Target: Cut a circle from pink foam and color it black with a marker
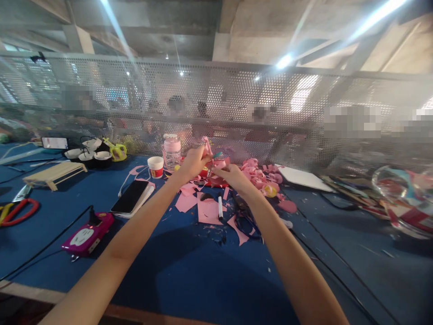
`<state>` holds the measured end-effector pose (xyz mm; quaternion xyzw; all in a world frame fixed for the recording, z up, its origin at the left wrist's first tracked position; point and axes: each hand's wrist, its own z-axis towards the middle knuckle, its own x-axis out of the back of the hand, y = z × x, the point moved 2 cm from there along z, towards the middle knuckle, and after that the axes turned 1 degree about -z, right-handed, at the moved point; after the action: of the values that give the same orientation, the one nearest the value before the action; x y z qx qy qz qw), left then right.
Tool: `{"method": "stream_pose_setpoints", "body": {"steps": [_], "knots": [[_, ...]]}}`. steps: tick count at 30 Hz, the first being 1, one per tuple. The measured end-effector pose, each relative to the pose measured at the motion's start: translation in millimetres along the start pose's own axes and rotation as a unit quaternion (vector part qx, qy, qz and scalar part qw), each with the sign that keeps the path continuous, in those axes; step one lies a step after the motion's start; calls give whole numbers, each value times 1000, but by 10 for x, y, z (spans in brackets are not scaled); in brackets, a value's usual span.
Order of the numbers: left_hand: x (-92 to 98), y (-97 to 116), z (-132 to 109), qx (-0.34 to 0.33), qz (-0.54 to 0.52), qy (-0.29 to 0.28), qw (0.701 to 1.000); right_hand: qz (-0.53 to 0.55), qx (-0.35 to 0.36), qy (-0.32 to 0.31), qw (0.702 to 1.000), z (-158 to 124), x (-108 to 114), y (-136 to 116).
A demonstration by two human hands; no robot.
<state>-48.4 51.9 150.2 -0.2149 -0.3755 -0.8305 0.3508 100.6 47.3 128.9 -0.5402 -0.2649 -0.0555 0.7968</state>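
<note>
Both my arms reach out over the blue table to a pile of pink cut foam pieces. My left hand [194,162] is closed, fingertips together, with a curled pink foam piece [206,145] sticking up from its fingers. Close beside it on the right, my right hand [233,177] is closed in a pinch. What it pinches is too small to make out. Flat pink foam sheets [208,210] lie below the hands, with a white marker [220,208] on one. Right of my right hand is a heap of pink foam pieces [253,171].
At left are a phone [131,197], a purple power box [88,234], red-handled scissors [25,212] and a small wooden stand [56,174]. Behind stand a paper cup [155,167] and a pink-lidded jar [172,151]. Cables [324,253] and a clear plastic container [406,203] lie right. A perforated screen [223,90] spans the back.
</note>
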Motion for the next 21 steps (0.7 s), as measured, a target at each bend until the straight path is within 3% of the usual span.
{"method": "stream_pose_setpoints", "body": {"steps": [4,10,16,21], "knots": [[-77,32,-64,-5,73,-27,997,-50,-10,-8,999,-2,23,14],[-207,-47,-81,-27,126,-79,988,-209,19,32,977,-52,161,-61],[-264,20,-120,-75,132,-126,980,-318,65,27,946,-116,188,-138],[-284,51,-148,-102,103,-130,981,-341,53,5,938,-94,186,-108]]}}
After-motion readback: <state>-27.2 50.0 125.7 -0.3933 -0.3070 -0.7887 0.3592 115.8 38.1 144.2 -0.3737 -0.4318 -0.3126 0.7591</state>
